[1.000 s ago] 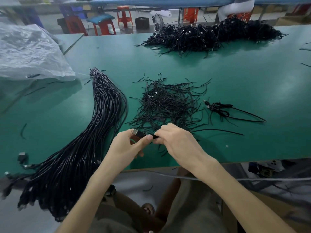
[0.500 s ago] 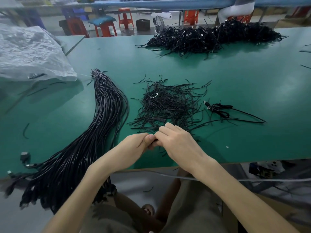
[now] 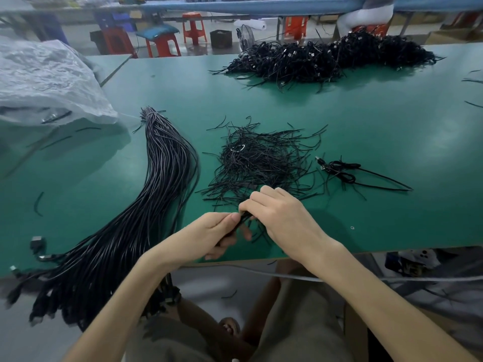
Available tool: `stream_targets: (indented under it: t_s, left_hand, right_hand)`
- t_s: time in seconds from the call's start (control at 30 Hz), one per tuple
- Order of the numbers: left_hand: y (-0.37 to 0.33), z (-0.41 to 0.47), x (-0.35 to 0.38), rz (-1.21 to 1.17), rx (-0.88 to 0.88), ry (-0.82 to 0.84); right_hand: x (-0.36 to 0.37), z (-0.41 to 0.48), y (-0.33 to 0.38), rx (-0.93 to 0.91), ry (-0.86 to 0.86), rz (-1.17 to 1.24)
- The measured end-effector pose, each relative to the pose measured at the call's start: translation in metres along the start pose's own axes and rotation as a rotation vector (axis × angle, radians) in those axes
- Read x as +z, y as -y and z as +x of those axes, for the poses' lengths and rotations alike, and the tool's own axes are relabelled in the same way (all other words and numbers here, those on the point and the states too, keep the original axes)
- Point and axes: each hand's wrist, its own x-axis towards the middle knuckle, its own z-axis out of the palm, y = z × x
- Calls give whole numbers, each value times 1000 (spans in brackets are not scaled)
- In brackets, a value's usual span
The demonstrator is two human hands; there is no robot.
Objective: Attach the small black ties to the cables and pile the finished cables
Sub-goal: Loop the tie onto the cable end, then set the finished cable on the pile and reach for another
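flanking the hands (image 3: 243,226): cable bundle (image 3: 156,194) left, loose ties (image 3: 261,163) beyond.

bare table (image 3: 366,121) right, cable bundle (image 3: 162,178) left

Hands (image 3: 282,218), forearms (image 3: 125,296) bare; grey-olive garment (image 3: 300,330) over thighs, probably shorts; toes (image 3: 230,328) visible below

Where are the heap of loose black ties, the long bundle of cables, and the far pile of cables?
heap of loose black ties (image 3: 261,165): head view, dense middle of the heap.
long bundle of cables (image 3: 170,178): head view, mid-length of the bundle.
far pile of cables (image 3: 326,57): head view, middle of the pile.
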Motion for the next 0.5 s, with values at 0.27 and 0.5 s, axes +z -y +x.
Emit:
stream_targets:
  t_s: [0.27, 0.5]
  left_hand:
    - [6, 21, -4, -147, 26, -417]
    - [22, 30, -3, -334, 60, -486]
  right_hand:
    - [9, 12, -5, 283, -298, -56]
    - [27, 16, -40, 636, -56, 93]
